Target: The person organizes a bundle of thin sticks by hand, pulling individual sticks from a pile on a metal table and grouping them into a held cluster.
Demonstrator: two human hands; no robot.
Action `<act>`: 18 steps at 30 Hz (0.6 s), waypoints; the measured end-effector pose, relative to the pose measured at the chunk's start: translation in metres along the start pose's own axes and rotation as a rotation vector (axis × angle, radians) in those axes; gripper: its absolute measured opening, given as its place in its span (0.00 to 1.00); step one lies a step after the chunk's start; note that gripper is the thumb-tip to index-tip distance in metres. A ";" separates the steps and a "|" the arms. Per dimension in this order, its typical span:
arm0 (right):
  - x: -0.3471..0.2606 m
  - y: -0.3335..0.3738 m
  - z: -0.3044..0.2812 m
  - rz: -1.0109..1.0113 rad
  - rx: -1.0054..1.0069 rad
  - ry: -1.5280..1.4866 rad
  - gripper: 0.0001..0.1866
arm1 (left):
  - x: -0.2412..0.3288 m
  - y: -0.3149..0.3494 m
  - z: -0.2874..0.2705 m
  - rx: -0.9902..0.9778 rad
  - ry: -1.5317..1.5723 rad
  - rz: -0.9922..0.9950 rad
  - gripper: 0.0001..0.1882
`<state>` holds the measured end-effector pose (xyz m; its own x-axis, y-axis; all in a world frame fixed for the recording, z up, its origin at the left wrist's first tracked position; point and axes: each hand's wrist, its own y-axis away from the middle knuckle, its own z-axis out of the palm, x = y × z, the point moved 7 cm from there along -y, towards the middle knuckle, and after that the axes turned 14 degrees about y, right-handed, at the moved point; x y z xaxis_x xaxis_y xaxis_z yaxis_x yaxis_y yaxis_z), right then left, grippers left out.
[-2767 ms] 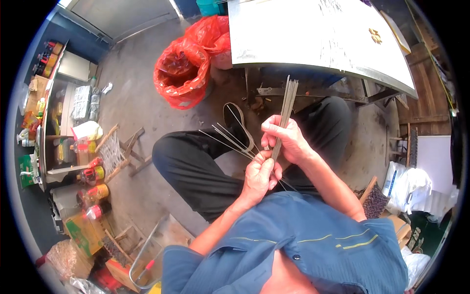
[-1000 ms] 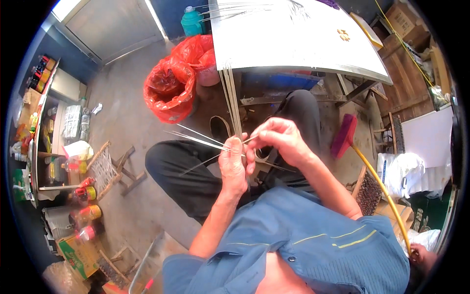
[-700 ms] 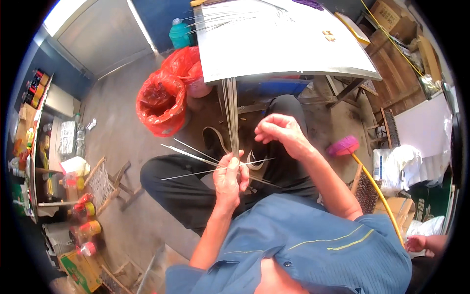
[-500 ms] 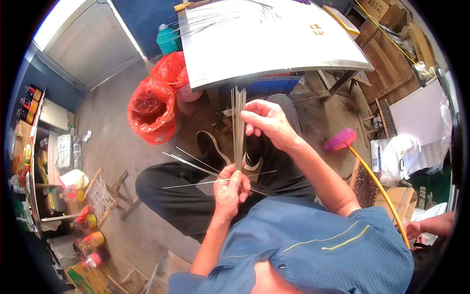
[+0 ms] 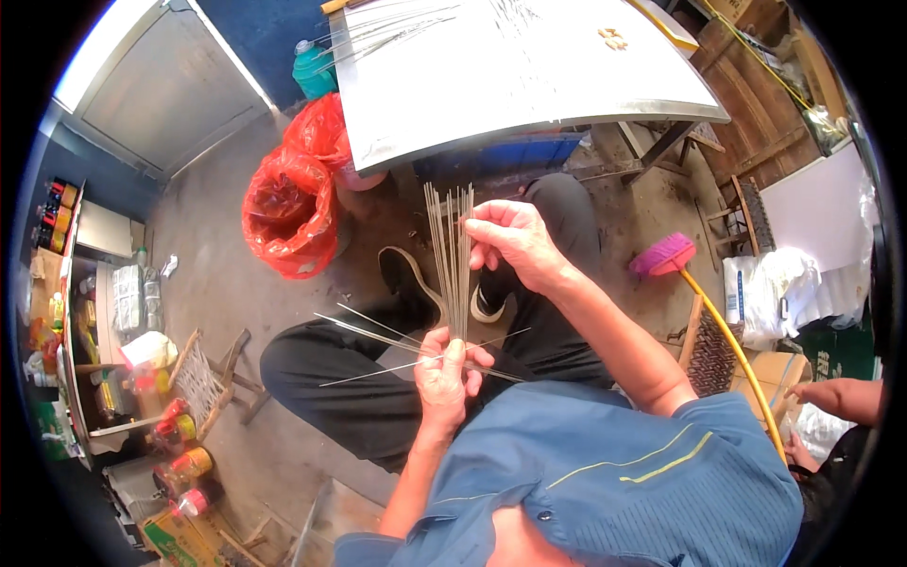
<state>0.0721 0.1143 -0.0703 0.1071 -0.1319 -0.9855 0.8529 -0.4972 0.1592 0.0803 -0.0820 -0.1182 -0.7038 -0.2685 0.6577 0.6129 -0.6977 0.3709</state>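
Observation:
A bundle of thin metal rods (image 5: 451, 255) stands upright over my lap, its upper ends fanned apart. My left hand (image 5: 443, 374) grips the bundle's lower end between thumb and fingers. Several more loose rods (image 5: 373, 327) cross that hand sideways, sticking out to the left and right. Higher up, my right hand (image 5: 510, 238) pinches at the right edge of the fan with thumb and forefinger; its other fingers are curled. How many rods are in that pinch cannot be made out.
Ahead is a white-topped table (image 5: 425, 113) with more rods (image 5: 387, 33) and small tan pieces (image 5: 612, 39). Red-bagged bins (image 5: 293, 213) stand left of it. A purple broom (image 5: 664, 255) leans at right, near another person's hand (image 5: 803, 454). Bottles (image 5: 179, 463) and a low stool (image 5: 200, 378) are at left.
The rods' upper ends have spread wider, mostly to the left. My right hand stays by the right edge of the bundle. The other person's hands at the right have shifted.

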 end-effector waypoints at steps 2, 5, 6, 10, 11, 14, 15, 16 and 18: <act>0.000 -0.001 0.001 0.004 0.002 0.004 0.08 | 0.000 0.001 0.000 0.003 -0.003 0.010 0.09; 0.003 -0.003 0.003 0.013 -0.006 0.000 0.09 | 0.001 0.002 0.000 0.024 -0.031 0.016 0.09; 0.006 -0.004 0.003 0.024 -0.013 -0.008 0.09 | 0.001 0.001 0.000 0.032 -0.038 0.014 0.09; 0.011 -0.007 0.003 0.042 -0.025 -0.015 0.09 | -0.001 0.000 -0.002 0.044 -0.044 0.014 0.08; 0.013 -0.008 0.003 0.050 -0.023 -0.020 0.09 | -0.001 0.000 -0.002 0.046 -0.047 0.014 0.08; 0.018 -0.010 0.004 0.059 -0.022 -0.028 0.09 | -0.003 0.000 -0.005 0.055 -0.048 0.026 0.09; 0.019 -0.010 0.004 0.060 -0.022 -0.028 0.09 | -0.004 0.000 -0.005 0.056 -0.044 0.029 0.09; 0.020 -0.011 0.004 0.060 -0.022 -0.030 0.09 | -0.004 0.000 -0.006 0.056 -0.040 0.032 0.10; 0.021 -0.012 0.006 0.063 -0.033 -0.038 0.10 | -0.004 0.000 -0.006 0.061 -0.039 0.031 0.09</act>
<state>0.0611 0.1128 -0.0926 0.1415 -0.1950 -0.9705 0.8617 -0.4583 0.2177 0.0810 -0.0851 -0.1252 -0.6706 -0.2622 0.6939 0.6556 -0.6472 0.3890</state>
